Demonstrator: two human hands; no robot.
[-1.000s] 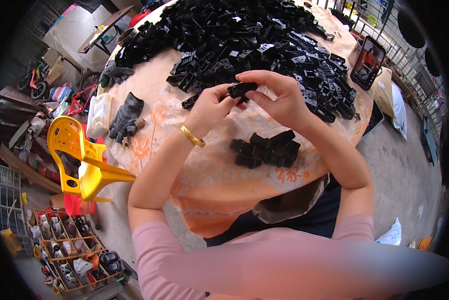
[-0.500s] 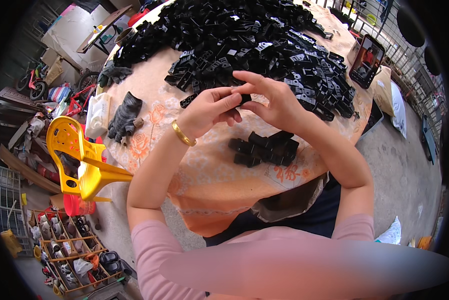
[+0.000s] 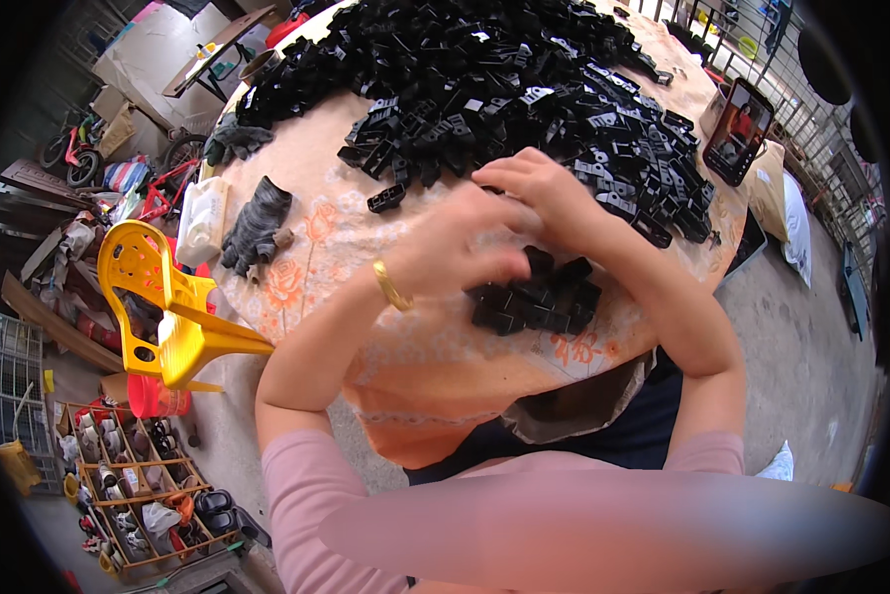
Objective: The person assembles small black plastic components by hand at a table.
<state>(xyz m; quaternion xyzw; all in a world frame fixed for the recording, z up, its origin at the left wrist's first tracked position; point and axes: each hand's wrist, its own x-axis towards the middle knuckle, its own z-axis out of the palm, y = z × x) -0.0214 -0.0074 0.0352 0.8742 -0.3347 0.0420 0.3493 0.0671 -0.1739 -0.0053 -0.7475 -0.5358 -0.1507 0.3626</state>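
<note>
My left hand, with a gold bangle at the wrist, is smeared by motion over the near part of the round table; whether it holds anything cannot be made out. Just right of it, partly behind it, my right hand has its fingers bent and pressed together. A dark bit shows under those fingers, too covered to name. Below both hands lies a small heap of black plastic parts. One loose black part lies left of the hands. Beyond them spreads a large pile of black plastic parts.
A flowered tablecloth covers the table. Dark gloves and a white pack lie at its left side, near a yellow chair. A phone stands at the right edge. A shoe rack sits lower left.
My hands were together around a black part above the cloth. The left hand has shifted right and down, toward the small heap, and blurs. My right hand's fingers have folded in.
</note>
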